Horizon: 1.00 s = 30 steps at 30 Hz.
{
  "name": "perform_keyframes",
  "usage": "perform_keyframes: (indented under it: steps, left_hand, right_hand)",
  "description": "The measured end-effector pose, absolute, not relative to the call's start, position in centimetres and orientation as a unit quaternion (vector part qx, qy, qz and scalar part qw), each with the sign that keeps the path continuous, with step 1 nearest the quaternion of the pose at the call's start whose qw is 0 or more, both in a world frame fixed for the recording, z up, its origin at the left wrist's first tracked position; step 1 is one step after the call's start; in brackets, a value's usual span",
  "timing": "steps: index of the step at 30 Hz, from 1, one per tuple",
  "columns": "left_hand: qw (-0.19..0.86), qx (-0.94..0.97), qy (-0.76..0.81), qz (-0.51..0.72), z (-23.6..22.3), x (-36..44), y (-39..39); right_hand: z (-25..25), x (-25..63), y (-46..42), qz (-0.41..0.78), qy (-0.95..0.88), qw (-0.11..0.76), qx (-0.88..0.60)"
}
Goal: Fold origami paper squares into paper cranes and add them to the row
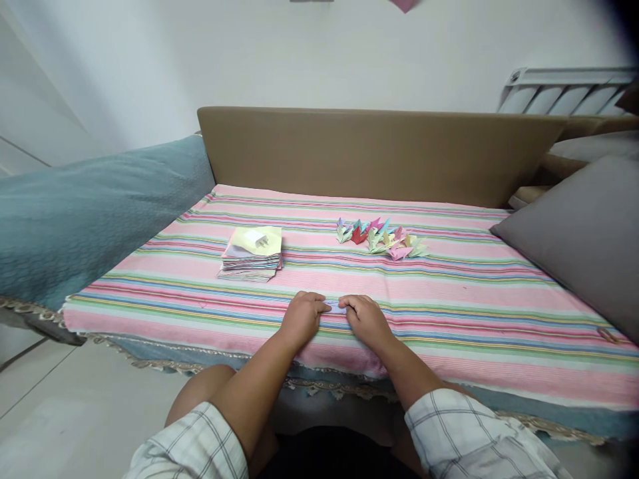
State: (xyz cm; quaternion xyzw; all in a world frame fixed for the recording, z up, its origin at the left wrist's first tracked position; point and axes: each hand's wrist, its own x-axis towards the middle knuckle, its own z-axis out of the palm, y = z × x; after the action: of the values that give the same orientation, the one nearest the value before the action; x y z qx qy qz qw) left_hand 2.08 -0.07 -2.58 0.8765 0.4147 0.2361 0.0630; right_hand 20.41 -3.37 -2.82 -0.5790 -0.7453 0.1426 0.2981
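Note:
Both of my hands rest on the striped cloth [449, 299] near its front edge. My left hand [302, 317] and my right hand [367, 319] have their fingers curled and pinch a small pale lilac piece of paper [334, 307] between them. The paper is pressed flat against the cloth and mostly hidden by my fingers. Farther back on the left lies a stack of square coloured papers [252, 253] with a yellow sheet on top. A cluster of several folded paper cranes [382, 238] in mixed colours lies behind my hands to the right.
A brown padded backrest [379, 153] runs along the far side. A teal blanket [90, 213] covers the left arm and a grey cushion [584, 233] leans at the right. White tiled floor [74, 412] shows at lower left.

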Motion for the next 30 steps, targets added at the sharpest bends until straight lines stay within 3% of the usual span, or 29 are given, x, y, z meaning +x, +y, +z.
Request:
perform_keyframes:
  steps: [9, 20, 24, 30]
  left_hand:
    - [0.052, 0.879, 0.418, 0.224, -2.6, 2.1, 0.0]
    - [0.058, 0.878, 0.43, 0.202, -2.0, 2.1, -0.5]
    - [0.055, 0.882, 0.419, 0.208, -2.3, 2.1, -0.5]
    - [0.027, 0.892, 0.413, 0.185, -2.1, 2.0, -0.7]
  right_hand:
    - [-2.9, 20.3, -5.2, 0.015, -0.826, 0.204, -0.525]
    - [-2.0, 20.7, -4.8, 0.017, -0.779, 0.221, -0.586]
    - [-2.1, 20.0, -5.0, -0.005, -0.807, 0.242, -0.539]
    - [-2.4, 18.8, -5.2, 0.018, -0.828, 0.182, -0.529]
